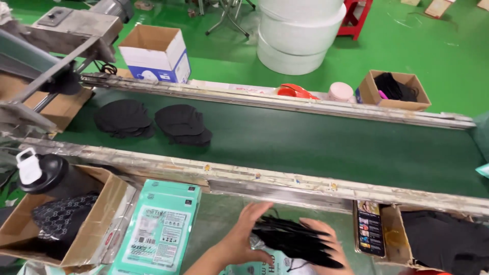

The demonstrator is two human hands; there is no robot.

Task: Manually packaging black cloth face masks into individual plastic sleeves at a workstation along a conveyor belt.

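at the bottom edge of the frame, a left hand (243, 238) and a right hand (326, 244) clasp a stack of black masks (295, 242) between them, left fingers curled over its near end, right fingers spread along its far side; both wrists are cut off by the frame. the stack sits over a pale printed pouch (270, 265), mostly hidden beneath it. just left lies a teal packet (160, 229) on the worktop (216, 224), and beside that an open cardboard box (97, 224) holding dark patterned fabric, its contents hard to make out. a black bottle with a white cap (43, 173) stands at the box's far corner. right of the hands, a phone (370, 227) lies flat, next to a box of black material (448, 242) cropped at the corner. beyond the metal rail, a dark green conveyor belt (316, 145) carries two piles of black masks (153, 122). farther off stand a small mask-filled carton (393, 90), a white-and-blue box (155, 53) and large white rolls (300, 33), tops cut off, on the green floor (433, 46).
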